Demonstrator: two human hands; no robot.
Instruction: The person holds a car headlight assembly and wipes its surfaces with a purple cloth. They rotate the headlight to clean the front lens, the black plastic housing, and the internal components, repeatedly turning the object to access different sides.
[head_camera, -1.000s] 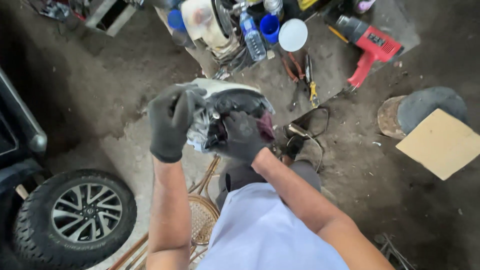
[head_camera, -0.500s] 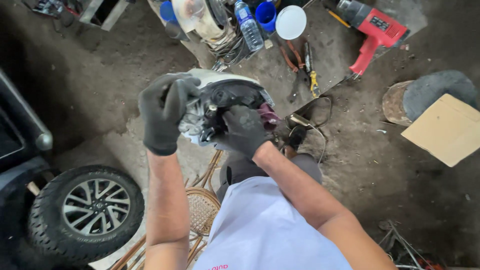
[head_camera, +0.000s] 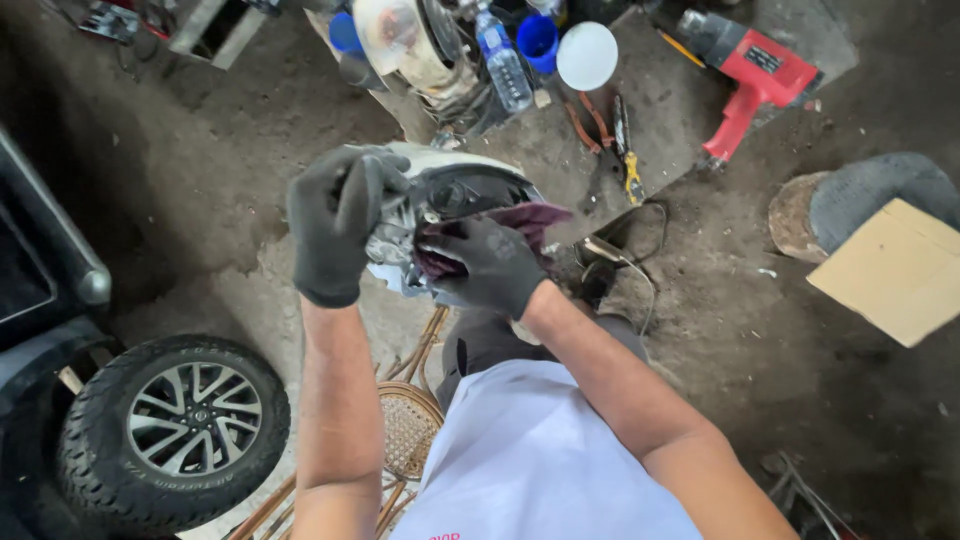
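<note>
Gripping the headlight housing (head_camera: 445, 200) at its left end, left hand (head_camera: 335, 225) fingers clamped; right hand (head_camera: 490, 265) presses a maroon rag (head_camera: 525, 220) against its near face.

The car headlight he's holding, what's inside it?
Inside the headlight a dark red cloth shows, pressed in by the gloved right hand. The left hand grips its edge. Deeper parts are covered.

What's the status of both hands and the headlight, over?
Left hand grips headlight. Right hand presses maroon rag on it. Nothing blocking.

Labelled clear water bottle (head_camera: 501, 68) top centre.
</note>
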